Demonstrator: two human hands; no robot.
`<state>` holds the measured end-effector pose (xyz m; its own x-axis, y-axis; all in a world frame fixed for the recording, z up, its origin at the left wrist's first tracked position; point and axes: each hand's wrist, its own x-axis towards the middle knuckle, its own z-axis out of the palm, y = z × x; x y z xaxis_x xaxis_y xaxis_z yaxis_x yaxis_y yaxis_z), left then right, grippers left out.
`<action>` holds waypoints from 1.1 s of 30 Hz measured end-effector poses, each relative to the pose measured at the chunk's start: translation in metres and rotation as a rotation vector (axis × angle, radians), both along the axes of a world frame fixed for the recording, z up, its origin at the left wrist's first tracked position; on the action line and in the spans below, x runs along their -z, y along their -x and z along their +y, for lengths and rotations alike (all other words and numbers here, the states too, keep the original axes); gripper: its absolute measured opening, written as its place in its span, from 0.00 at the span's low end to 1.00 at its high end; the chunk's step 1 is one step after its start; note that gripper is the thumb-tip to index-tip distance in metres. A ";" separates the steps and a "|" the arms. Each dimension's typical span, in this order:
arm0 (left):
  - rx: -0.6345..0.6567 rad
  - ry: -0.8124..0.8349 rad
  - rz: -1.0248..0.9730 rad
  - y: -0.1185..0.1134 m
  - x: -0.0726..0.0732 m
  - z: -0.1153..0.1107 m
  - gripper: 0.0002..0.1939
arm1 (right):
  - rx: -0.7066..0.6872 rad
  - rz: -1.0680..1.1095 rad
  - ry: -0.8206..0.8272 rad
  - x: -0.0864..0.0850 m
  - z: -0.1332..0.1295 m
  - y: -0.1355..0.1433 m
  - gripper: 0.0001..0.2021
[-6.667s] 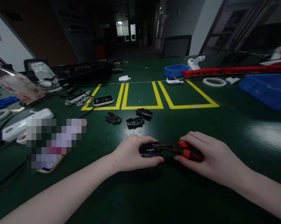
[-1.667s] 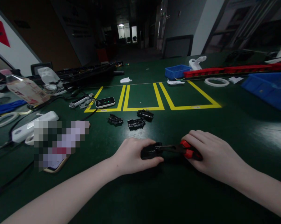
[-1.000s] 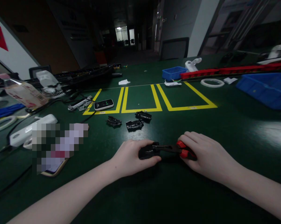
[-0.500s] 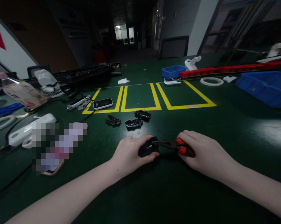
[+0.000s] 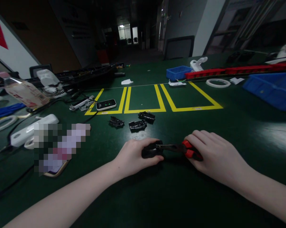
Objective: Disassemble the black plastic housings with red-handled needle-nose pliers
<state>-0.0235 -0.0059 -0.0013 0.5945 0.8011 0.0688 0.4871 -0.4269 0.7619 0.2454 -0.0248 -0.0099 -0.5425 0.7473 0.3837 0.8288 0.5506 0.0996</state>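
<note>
Between the thumb and fingers of my left hand is a small black plastic part. My right hand is closed around the red grips of needle-nose pliers. The pliers' narrow dark jaws reach left to the near end of the black part and touch it; whether they pinch anything there is too small to tell. Several similar black parts lie beyond my hands: one on the left, one in the middle, and one farther back.
Yellow tape marks rectangles on the green table. A small device with green lights, a phone and a white power strip lie left. Blue bins, a tape roll and a red strip are at right.
My right hand and the pliers have shifted slightly to the right, with the jaws still at the black part. The left hand keeps its hold. The whole view has shifted a little.
</note>
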 end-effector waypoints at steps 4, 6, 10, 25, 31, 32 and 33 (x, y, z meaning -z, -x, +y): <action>-0.004 0.070 -0.026 -0.001 -0.005 0.000 0.23 | 0.024 0.025 0.058 0.003 0.000 -0.001 0.12; -0.002 0.077 -0.026 -0.001 -0.005 0.001 0.23 | 0.039 0.063 0.082 0.008 0.000 -0.002 0.12; -0.010 0.051 0.001 -0.001 -0.002 0.001 0.24 | 0.052 0.148 0.157 0.013 0.001 -0.004 0.11; -0.006 0.083 -0.068 -0.001 -0.006 -0.002 0.29 | 0.093 0.276 0.358 0.004 0.001 0.000 0.06; 0.042 0.223 -0.061 0.000 -0.009 -0.002 0.35 | 0.126 0.235 0.326 -0.004 0.003 0.000 0.06; 0.058 0.243 -0.069 0.001 -0.010 -0.002 0.37 | 0.122 0.234 0.318 -0.004 0.003 0.000 0.06; 0.075 0.260 -0.074 0.001 -0.011 -0.002 0.39 | 0.120 0.233 0.314 -0.005 0.003 0.000 0.06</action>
<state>-0.0246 -0.0077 0.0098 0.6538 0.7515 -0.0884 0.4009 -0.2449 0.8828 0.2456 -0.0215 -0.0054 -0.3700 0.9002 0.2294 0.8695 0.4226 -0.2559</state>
